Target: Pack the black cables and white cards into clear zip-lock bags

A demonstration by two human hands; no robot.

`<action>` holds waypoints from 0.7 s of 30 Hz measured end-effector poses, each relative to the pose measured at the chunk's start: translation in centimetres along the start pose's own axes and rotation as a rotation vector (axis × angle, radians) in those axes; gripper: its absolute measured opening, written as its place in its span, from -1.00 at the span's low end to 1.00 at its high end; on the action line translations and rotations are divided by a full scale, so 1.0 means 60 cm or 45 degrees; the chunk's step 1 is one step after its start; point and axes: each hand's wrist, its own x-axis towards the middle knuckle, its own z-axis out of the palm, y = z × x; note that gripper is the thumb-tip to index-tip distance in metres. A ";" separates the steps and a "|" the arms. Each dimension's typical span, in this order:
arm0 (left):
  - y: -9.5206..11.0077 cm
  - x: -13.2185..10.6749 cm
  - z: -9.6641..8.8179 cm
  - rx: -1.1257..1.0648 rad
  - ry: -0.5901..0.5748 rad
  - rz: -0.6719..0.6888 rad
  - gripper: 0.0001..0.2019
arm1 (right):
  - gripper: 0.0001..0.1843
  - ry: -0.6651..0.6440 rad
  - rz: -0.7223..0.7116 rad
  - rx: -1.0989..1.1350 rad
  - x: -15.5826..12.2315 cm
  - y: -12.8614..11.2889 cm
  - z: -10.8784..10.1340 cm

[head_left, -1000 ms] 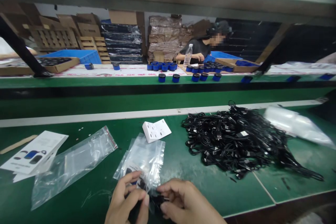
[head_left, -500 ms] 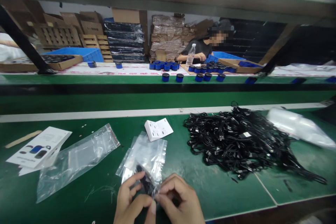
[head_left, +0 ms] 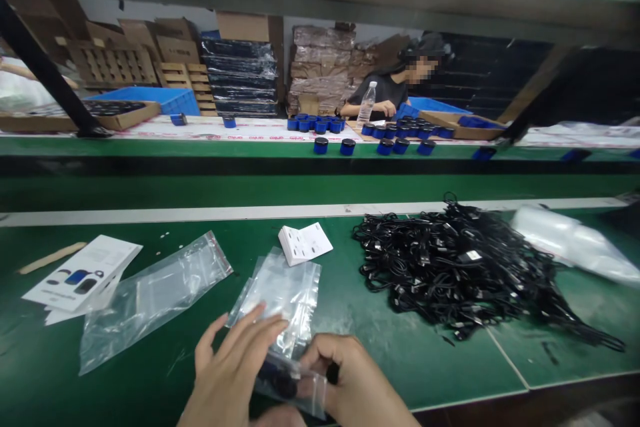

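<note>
A small clear plastic bag (head_left: 316, 395) with a dark item, apparently a black cable (head_left: 277, 377), inside is at the bottom centre. My right hand (head_left: 345, 373) grips the bag's right end, its fingers curled and partly behind the plastic. My left hand (head_left: 233, 367) is at the bag's left side with its fingers stretched out and apart. Its thumb is low at the frame's edge, and whether it presses the bag cannot be made out. Just beyond both hands lies a pile of flat clear zip bags (head_left: 287, 283), with a stack of folded white leaflets (head_left: 305, 243) at its far end.
A heap of black cables (head_left: 440, 267) covers the right of the green table, beside a plastic-wrapped bundle (head_left: 570, 240). To the left lie a larger clear bag (head_left: 160, 300) and printed cards (head_left: 83, 273). A person (head_left: 385, 90) sits behind a shelf with blue-and-black round items (head_left: 320, 145).
My left hand has gone from pinching the bag to stretched fingers. The bag has turned from steep to nearly level, its end now towards the right. My right hand still grips it.
</note>
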 end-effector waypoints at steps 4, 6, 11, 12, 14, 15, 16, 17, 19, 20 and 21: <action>-0.002 0.022 -0.020 -0.280 -0.590 -0.351 -0.77 | -0.88 -0.076 0.039 0.031 -0.001 -0.013 -0.017; -0.001 0.026 -0.018 -0.463 -0.691 -0.535 -0.71 | -0.85 -0.097 0.016 0.101 -0.001 -0.017 -0.023; 0.000 0.016 0.002 -0.892 -0.506 -0.620 -0.82 | -0.78 -0.107 0.064 0.271 -0.001 -0.016 -0.024; 0.000 0.013 0.006 -0.934 -0.482 -0.620 -0.82 | -0.77 -0.093 0.057 0.271 -0.001 -0.014 -0.022; 0.001 0.010 0.013 -0.955 -0.455 -0.645 -0.85 | -0.76 -0.065 0.018 0.226 0.000 -0.010 -0.020; 0.001 0.009 0.015 -0.945 -0.439 -0.661 -0.85 | -0.73 -0.066 0.000 0.205 0.000 -0.009 -0.021; 0.001 0.009 0.016 -0.934 -0.417 -0.673 -0.83 | -0.68 -0.080 -0.009 0.188 0.000 -0.009 -0.023; 0.002 0.010 0.017 -0.930 -0.388 -0.682 -0.81 | -0.63 -0.088 -0.011 0.169 -0.001 -0.010 -0.027; 0.003 0.011 0.015 -0.967 -0.347 -0.733 -0.81 | -0.65 -0.068 -0.022 0.128 -0.005 -0.014 -0.038; 0.003 0.012 0.014 -1.004 -0.336 -0.777 -0.79 | -0.70 -0.043 -0.042 0.114 -0.008 -0.016 -0.044; 0.003 0.013 0.012 -1.043 -0.329 -0.826 -0.77 | -0.77 -0.019 -0.071 0.108 -0.011 -0.017 -0.049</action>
